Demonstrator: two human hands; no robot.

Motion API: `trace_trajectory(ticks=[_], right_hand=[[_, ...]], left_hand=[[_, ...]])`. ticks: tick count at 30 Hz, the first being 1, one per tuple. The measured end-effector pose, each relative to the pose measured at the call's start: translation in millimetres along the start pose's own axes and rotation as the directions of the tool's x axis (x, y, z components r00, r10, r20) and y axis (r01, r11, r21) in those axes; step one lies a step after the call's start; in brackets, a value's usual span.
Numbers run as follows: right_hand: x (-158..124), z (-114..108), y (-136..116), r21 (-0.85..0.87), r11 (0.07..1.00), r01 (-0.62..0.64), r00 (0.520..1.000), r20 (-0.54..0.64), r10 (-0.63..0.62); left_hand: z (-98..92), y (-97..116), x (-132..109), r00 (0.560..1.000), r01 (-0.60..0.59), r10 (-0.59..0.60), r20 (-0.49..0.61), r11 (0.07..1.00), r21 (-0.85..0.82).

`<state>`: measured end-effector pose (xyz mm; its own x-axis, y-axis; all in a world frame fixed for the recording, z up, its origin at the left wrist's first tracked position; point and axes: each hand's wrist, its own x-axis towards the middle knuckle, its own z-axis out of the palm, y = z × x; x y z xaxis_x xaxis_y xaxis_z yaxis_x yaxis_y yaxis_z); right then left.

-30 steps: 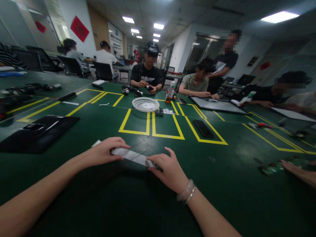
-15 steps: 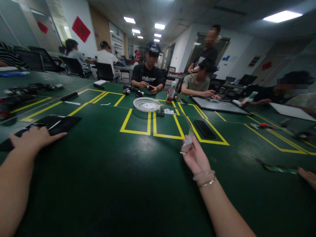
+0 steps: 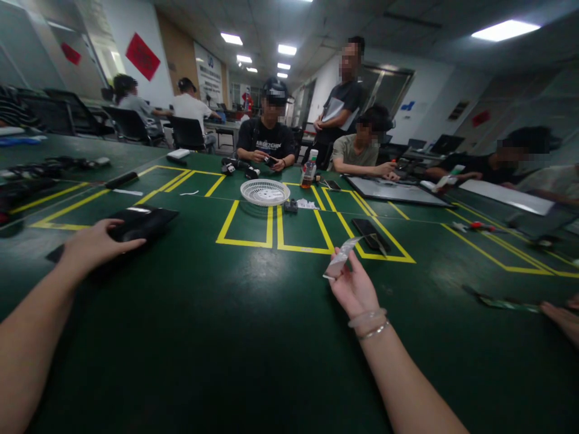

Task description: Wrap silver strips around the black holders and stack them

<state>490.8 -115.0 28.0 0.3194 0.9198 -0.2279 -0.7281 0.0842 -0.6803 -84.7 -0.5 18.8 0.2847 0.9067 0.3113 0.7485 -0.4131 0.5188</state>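
At the left, my left hand (image 3: 96, 247) curls its fingers over a black, flat, shiny sheet-like pouch (image 3: 151, 223), which bends up under the grip. The pouch's exact kind cannot be made out. My right hand (image 3: 355, 288), with two bracelets at the wrist, pinches a thin, pale, see-through plastic strip (image 3: 342, 259) between thumb and fingers. The strip's free end curls up and away to the right. Just beyond it lies a black phone (image 3: 371, 234) on the green table (image 3: 253, 325).
Yellow tape frames (image 3: 246, 244) mark the table. Further off stand a white round basket (image 3: 265, 191) and a drink bottle (image 3: 309, 170). Black cables (image 3: 49, 167) lie at far left. Another person's hand (image 3: 561, 316) is at the right edge, near a dark green strip (image 3: 511, 303). Several people sit around.
My left hand has moved right and closed over the black pouch, which has shifted right and bent upward. The plastic strip in my right hand has tipped over to the right.
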Motion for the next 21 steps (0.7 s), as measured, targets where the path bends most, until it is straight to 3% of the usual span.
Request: trace_trajectory(ticks=[2,3,6,10,13,17,19,21], right_hand=[[-0.2,-0.7,-0.5,-0.011,1.0,0.011,1.0,0.012,-0.011],[-0.7,-0.5,-0.7,-0.014,1.0,0.017,1.0,0.014,-0.016],[-4.2,2.6,-0.8,-0.019,0.998,0.053,0.998,0.016,-0.053],[-12.1,11.2,2.1,-0.065,0.983,0.172,0.985,0.008,-0.172],[-19.1,17.4,8.1,-0.147,0.951,0.27,0.963,0.038,-0.268],[-28.3,21.6,18.4,-0.32,0.848,0.423,0.905,0.184,-0.382],[-32.7,22.3,21.8,-0.448,0.726,0.522,0.851,0.325,-0.411],[-37.6,22.7,23.1,-0.564,0.524,0.638,0.768,0.511,-0.386]], left_hand=[[22.2,35.5,9.3,0.971,0.038,-0.011,-0.239,0.993,0.108],[34.7,57.1,12.0,0.969,0.016,0.02,-0.247,0.99,0.141],[71.6,125.6,10.1,0.984,-0.178,0.179,0.001,0.975,0.131],[106.9,194.1,-7.5,0.916,-0.347,0.334,0.223,0.938,0.017],[120.2,215.5,-18.4,0.869,-0.388,0.38,0.318,0.921,-0.039],[124.8,216.7,-21.3,0.84,-0.428,0.409,0.355,0.903,-0.027],[123.3,215.3,-21.7,0.827,-0.487,0.45,0.338,0.873,0.029],[120.8,217.1,-25.1,0.768,-0.611,0.557,0.314,0.785,0.1]])
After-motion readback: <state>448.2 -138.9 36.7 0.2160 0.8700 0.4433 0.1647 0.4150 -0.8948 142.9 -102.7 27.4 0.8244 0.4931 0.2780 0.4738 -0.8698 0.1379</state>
